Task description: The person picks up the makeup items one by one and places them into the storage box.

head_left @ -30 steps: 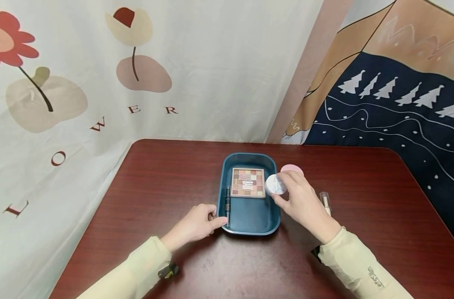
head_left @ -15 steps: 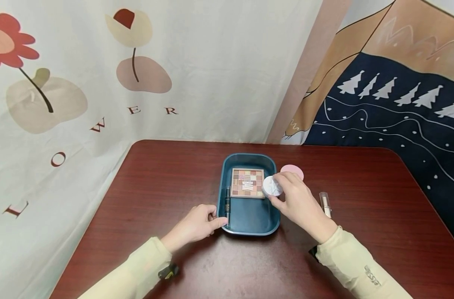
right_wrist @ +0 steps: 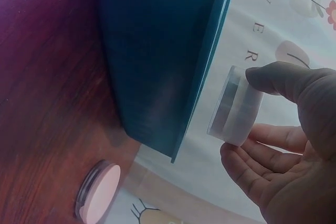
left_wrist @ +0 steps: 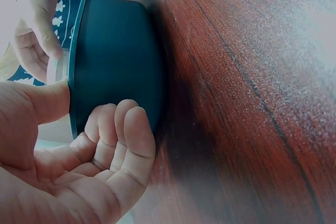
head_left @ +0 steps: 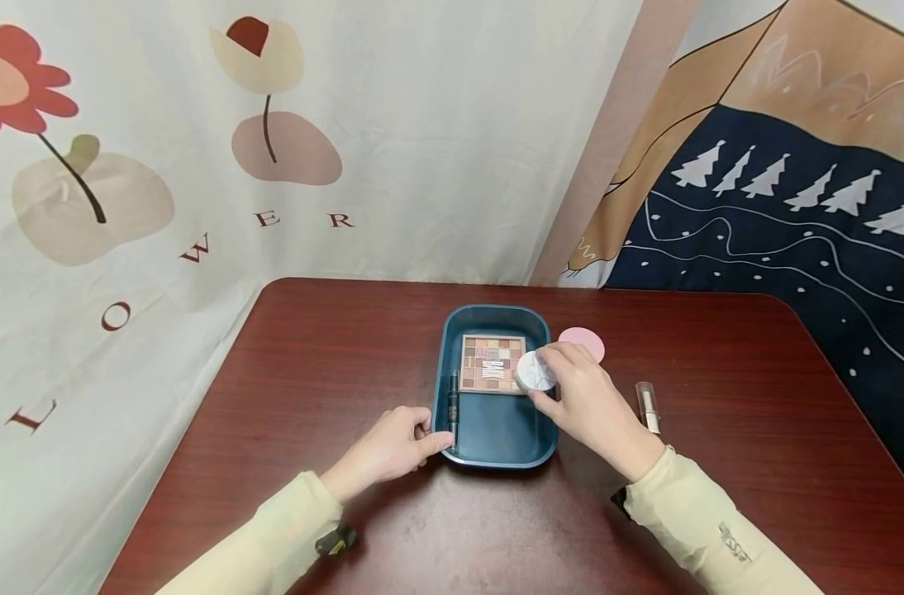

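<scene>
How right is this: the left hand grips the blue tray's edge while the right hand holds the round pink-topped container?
One thing is off: the right hand holds the round white-topped container; the pink-topped one sits on the table. The head view shows this. The left hand does grip the blue tray's edge.

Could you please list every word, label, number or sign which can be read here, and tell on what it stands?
"L O W E R": spaced capital letters on the white curtain.
Palette: a label in the middle, too blurred to read.
Black pen: print too small to read.
Right sleeve: dark print, too blurred to read surely.
White round container: fine lines on top; I cannot tell if they are writing.
</scene>
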Motion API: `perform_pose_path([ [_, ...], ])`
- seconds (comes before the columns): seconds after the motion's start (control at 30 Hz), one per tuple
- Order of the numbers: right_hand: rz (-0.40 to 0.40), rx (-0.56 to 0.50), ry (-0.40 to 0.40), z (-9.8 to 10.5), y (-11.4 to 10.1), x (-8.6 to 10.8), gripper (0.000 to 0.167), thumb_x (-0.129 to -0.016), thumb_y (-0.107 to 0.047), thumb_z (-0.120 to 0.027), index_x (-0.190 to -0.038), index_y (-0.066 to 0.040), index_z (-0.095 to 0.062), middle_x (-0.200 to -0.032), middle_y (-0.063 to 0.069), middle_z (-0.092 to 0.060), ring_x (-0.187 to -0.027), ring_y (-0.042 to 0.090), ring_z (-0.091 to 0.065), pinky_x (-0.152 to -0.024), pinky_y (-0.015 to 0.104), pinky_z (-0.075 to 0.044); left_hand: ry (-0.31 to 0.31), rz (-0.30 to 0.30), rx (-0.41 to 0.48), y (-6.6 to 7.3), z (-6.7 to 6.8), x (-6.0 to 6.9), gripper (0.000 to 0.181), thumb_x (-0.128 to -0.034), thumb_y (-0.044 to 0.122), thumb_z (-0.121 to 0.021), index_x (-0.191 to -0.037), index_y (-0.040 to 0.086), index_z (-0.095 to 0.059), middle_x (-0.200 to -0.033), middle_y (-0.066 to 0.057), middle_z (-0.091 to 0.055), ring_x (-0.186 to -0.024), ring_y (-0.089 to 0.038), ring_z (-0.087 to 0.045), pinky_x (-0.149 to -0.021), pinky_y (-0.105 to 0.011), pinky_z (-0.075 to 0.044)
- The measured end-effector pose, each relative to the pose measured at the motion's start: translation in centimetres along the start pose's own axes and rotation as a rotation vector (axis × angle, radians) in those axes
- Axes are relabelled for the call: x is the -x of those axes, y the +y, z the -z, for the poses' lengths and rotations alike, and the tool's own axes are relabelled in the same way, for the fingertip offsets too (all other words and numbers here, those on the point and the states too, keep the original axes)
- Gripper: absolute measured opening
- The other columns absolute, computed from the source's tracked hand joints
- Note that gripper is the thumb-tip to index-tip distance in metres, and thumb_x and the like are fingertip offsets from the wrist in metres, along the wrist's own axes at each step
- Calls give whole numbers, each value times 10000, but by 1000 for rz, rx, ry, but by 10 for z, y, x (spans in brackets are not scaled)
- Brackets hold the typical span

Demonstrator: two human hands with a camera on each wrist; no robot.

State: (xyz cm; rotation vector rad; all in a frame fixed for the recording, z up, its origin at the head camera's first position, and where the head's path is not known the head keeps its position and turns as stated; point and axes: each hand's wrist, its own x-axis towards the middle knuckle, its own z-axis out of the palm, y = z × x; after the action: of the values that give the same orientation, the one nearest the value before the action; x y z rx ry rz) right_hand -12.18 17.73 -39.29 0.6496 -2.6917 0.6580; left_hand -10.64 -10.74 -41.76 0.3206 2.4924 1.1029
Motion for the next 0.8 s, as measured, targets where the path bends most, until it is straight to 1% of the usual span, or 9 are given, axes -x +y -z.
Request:
perform_pose_path([
  [0.3, 14, 5, -16, -4, -5, -5, 444, -815, -115, -872, -1170, 52, -665, -1156, 181, -664, -1060, 311, -618, -877, 422, -589, 3, -3, 10, 1, 0, 1, 415, -958, 303, -751, -694, 98, -505, -578, -65, -642, -508, -121, -569, -536, -296, -457],
  [0.53, 6, 0, -54, -6, -9, -7, 459, -827, -117, -865, -1195, 67, -662, -1182, 185, -662, -1052, 307, -614, -863, 415, -597, -1, -9, 6, 0, 0, 1, 413, -961, 310, -747, -701, 99, -505, -570, -46, -627, -501, -123, -564, -527, -297, -460],
  [0.67, 19, 4, -58, -7, -10, -8, 447, -832, -110, -854, -1194, 71, -663, -1177, 191, -663, -1042, 307, -615, -861, 416, -595, -1, -17, 9, -1, 0, 1, 405, -963, 305, -745, -705, 98, -511, -565, -28, -616, -504, -121, -564, -532, -296, -465],
  [0.8, 39, 10, -58, -9, -11, -9, 442, -835, -123, -852, -1186, 72, -667, -1166, 189, -669, -1041, 303, -617, -863, 408, -589, 3, -19, 5, 0, 1, 1, 408, -959, 301, -748, -698, 98, -509, -565, -44, -626, -498, -117, -565, -529, -295, -462],
])
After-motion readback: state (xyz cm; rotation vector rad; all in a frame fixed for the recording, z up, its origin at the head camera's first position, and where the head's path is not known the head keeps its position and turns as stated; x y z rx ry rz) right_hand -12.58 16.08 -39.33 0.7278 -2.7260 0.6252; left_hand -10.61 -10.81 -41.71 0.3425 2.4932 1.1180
